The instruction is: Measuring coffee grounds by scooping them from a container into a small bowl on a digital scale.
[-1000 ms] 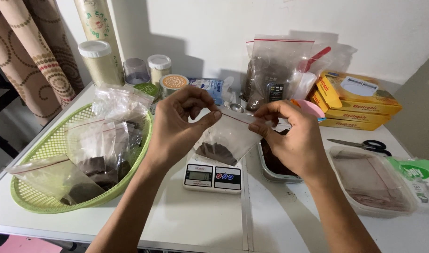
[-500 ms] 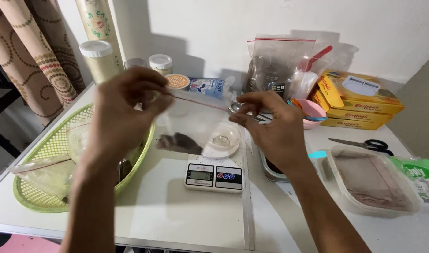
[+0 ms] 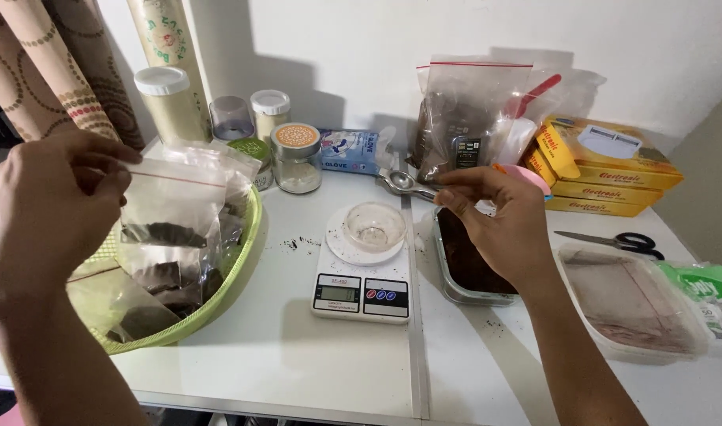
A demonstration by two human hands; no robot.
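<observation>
Over green basket (image 3: 246, 237) | left hand (image 3: 49, 201) pinches bag (image 3: 171, 209) upright | right hand (image 3: 499, 221) loosely curled

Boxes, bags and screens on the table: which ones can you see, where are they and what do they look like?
Yellow boxes: stacked far right, flat, orange print.
Blue box: by the wall, white picture.
Big bag: at the back, clear, red strip, dark powder.
Small bag: left hand holds it over the green basket.
Scale screen: centre, grey strip on white scale.
</observation>
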